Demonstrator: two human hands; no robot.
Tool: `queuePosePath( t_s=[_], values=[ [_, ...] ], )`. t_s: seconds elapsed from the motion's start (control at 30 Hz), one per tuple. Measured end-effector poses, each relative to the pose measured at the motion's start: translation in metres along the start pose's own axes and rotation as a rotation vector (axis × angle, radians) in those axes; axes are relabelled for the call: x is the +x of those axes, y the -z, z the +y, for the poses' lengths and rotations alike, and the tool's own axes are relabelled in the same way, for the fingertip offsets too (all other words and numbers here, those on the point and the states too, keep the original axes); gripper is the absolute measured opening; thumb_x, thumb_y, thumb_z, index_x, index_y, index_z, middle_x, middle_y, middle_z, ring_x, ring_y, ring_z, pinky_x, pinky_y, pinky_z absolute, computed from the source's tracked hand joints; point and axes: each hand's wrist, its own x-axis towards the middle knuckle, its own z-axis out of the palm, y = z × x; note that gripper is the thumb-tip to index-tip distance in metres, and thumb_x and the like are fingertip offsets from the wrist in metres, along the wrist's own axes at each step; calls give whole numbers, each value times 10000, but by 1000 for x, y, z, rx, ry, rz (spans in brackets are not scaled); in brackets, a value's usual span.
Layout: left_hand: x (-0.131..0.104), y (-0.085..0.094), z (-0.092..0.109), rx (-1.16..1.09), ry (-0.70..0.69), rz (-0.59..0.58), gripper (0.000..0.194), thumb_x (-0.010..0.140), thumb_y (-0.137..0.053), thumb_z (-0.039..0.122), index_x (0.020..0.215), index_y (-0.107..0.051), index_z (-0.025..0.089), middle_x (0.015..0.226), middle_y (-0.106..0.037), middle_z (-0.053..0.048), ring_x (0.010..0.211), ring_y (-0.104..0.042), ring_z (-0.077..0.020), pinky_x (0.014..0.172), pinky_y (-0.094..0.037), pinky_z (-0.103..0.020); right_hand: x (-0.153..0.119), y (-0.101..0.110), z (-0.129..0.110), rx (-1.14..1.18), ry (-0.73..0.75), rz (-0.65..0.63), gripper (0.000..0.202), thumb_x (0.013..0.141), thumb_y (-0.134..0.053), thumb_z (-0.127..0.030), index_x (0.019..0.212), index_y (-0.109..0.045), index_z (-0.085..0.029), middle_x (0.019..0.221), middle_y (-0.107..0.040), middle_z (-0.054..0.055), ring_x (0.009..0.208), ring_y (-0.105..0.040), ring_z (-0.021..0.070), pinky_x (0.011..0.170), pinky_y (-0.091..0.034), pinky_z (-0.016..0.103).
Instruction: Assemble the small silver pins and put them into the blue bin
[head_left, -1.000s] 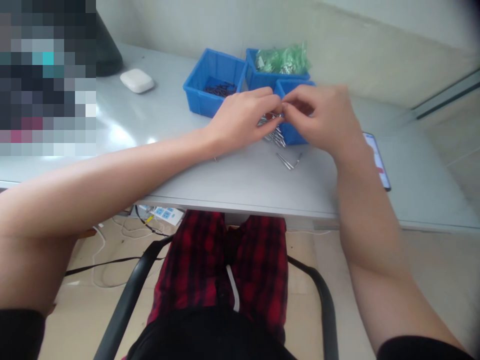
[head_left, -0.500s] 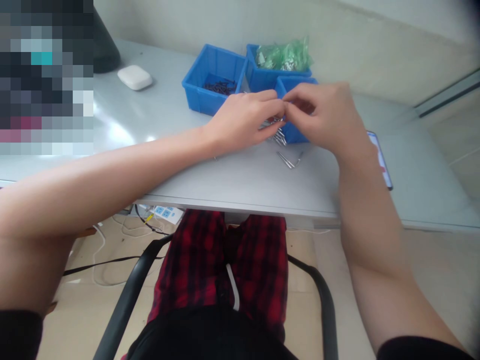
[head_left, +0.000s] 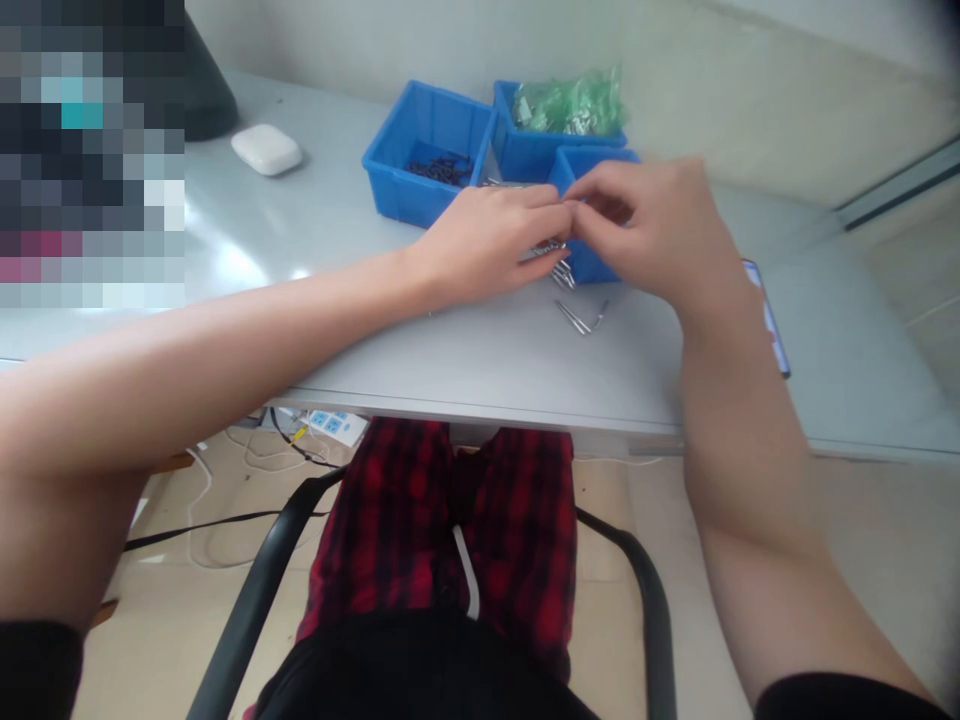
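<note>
My left hand (head_left: 499, 240) is closed, its fingertips pressed together over a pile of silver metal pieces (head_left: 561, 270). My right hand (head_left: 637, 220) pinches at the same spot, thumb and forefinger meeting the left fingertips. What is between the fingertips is too small to make out. Behind my right hand stands a blue bin (head_left: 596, 262), partly hidden. A few loose silver pins (head_left: 574, 317) lie on the desk nearer to me. Another blue bin (head_left: 409, 200), holding dark screw-like pieces (head_left: 442, 170), is behind my left hand.
At the back, a third blue bin (head_left: 555, 148) holds a green plastic bag (head_left: 570, 105). A white case (head_left: 266, 150) and a dark object (head_left: 206, 90) are on the left. A phone (head_left: 769, 320) lies beside my right forearm. The desk's front edge (head_left: 487, 408) runs above my lap.
The view has shifted slightly. Both hands stay together at the same place, with hardly any movement of the fingers.
</note>
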Motion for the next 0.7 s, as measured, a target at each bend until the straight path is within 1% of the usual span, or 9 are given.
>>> queuePosePath(
  t_s=[0.13, 0.2, 0.27, 0.37, 0.5, 0.63, 0.7],
  values=[
    [1, 1, 2, 50, 17, -59, 416, 1182, -457, 360, 1316, -824, 217, 1190, -853, -149, 1076, -796, -300, 763, -435, -407, 1, 2, -5, 6, -31, -29, 187, 992, -605, -331, 934, -775, -279, 876, -848, 44, 825, -756, 276, 861, -597, 430],
    [1, 0, 1, 44, 3, -41, 399, 1166, -460, 342, 1278, -827, 231, 1181, -853, -141, 1080, -803, -305, 770, -446, -407, 1, 3, -7, 20, -43, -36, 185, 986, -605, -343, 934, -773, -284, 891, -855, 50, 835, -754, 286, 873, -596, 437],
    [0, -2, -1, 27, -30, -17, 385, 1154, -460, 338, 1235, -826, 253, 1165, -855, -127, 1069, -806, -301, 772, -461, -402, 1, 4, -8, 37, -34, -33, 189, 979, -612, -340, 934, -779, -265, 887, -853, 60, 835, -759, 282, 868, -589, 426],
    [0, -3, -3, 24, -53, -20, 382, 1143, -456, 323, 1228, -822, 257, 1149, -860, -118, 1067, -812, -285, 774, -474, -387, 1, 3, -7, 48, -8, -21, 185, 973, -619, -318, 928, -783, -243, 854, -842, 55, 813, -765, 265, 835, -565, 400],
    [0, -2, 0, 47, -33, -52, 388, 1139, -463, 307, 1260, -823, 227, 1164, -864, -123, 1095, -824, -287, 776, -473, -381, 1, 4, -7, 38, -2, -25, 174, 992, -639, -289, 954, -801, -238, 858, -846, 51, 818, -777, 267, 835, -568, 402],
    [-1, 0, 1, 54, -41, -63, 374, 1110, -478, 293, 1191, -840, 245, 1157, -872, -112, 1051, -820, -282, 742, -467, -387, 1, 5, -10, -8, -49, -70, 149, 1058, -682, -255, 994, -816, -264, 905, -861, 48, 868, -802, 291, 906, -616, 438],
    [-2, -1, 0, 44, -52, -56, 370, 1099, -485, 300, 1175, -845, 260, 1132, -876, -105, 1022, -815, -275, 732, -463, -387, 1, 6, -11, -19, -64, -85, 150, 1072, -697, -233, 1010, -827, -272, 914, -860, 41, 881, -808, 299, 924, -627, 449]
  ],
)
